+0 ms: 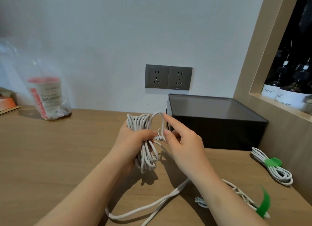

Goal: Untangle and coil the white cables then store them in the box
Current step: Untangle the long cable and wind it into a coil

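My left hand (133, 137) grips a thick bundle of coiled white cable (145, 151) above the wooden table. My right hand (184, 141) pinches a loop of the same cable (158, 119) beside the bundle, index finger raised. The loose tail (152, 205) runs down across the table toward me. A dark box (217, 121) with its lid on stands just behind my right hand. A coiled white cable with a green strap (273, 166) lies at the right. Another white cable with a green strap (249, 202) lies partly under my right forearm.
A clear plastic bag holding a red-and-white cup (47, 97) stands at the back left. Two grey wall sockets (168, 77) sit above the table. A wooden shelf niche with dark bottles (287, 88) rises at the right. An orange item (6, 102) lies far left.
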